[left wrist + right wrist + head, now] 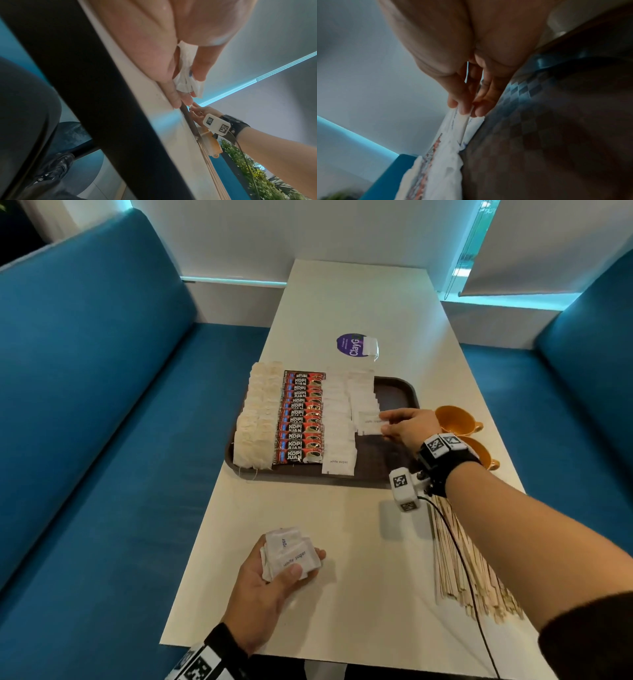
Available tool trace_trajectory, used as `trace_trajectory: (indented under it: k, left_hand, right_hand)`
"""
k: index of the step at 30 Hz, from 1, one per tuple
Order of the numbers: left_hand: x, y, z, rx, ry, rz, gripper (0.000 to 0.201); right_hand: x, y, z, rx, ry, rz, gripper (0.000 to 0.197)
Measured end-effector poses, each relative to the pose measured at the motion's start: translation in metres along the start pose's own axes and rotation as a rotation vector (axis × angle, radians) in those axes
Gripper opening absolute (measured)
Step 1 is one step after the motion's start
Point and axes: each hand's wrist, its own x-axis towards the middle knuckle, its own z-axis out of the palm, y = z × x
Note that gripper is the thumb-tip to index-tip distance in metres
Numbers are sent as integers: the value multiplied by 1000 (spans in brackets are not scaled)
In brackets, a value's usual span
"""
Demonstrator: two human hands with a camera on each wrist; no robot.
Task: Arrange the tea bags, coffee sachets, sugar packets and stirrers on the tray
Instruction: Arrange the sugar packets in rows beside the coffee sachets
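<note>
A dark brown tray (394, 392) lies mid-table. On it stand a column of tea bags (257, 419), a column of red coffee sachets (301, 419) and two columns of white sugar packets (337, 419). My right hand (387, 426) pinches one sugar packet (370, 423) by its right edge, low over the second sugar column; the right wrist view shows the fingers (462, 106) pinching that packet (464, 125) just above the tray (556, 135). My left hand (291, 563) rests on the near table and holds a bunch of sugar packets (291, 549), also seen as packets (187, 75) in the left wrist view.
A bundle of wooden stirrers (472, 570) lies on the table under my right forearm. Two orange cups (455, 419) stand right of the tray. A purple round sticker (352, 345) and a loose white packet (370, 346) lie beyond it. Blue benches flank the white table (342, 508).
</note>
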Motion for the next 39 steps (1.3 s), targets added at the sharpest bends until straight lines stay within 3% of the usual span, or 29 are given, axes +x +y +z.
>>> trace_trajectory:
  k: [8, 13, 18, 22, 25, 29, 31, 34, 39]
  left_hand:
    - [2, -4, -4, -12, -5, 4, 54]
    - [2, -2, -2, -26, -2, 3, 60]
    - [1, 3, 3, -16, -6, -19, 52]
    - [-1, 9, 8, -2, 3, -39, 45]
    - [-2, 12, 10, 17, 21, -27, 48]
    - [-4, 13, 12, 28, 34, -26, 52]
    - [-6, 17, 13, 59, 30, -25, 50]
    - [-8, 19, 14, 92, 38, -18, 49]
    - [-8, 18, 14, 102, 70, -17, 47]
  right_hand:
    - [25, 5, 14, -406, 31, -43, 22]
    - [27, -1, 19, -515, 24, -55, 20]
    - [15, -5, 15, -397, 80, -64, 22]
    - [-27, -10, 13, -238, 69, -129, 17]
    - [-82, -5, 22, -114, -47, -167, 12]
    - [-158, 15, 43, -121, -293, -204, 14]
    - [-186, 30, 55, -57, -390, -160, 24]
    - [-210, 49, 65, 92, -397, -72, 34]
    - [-233, 60, 67, 186, -358, 30, 19]
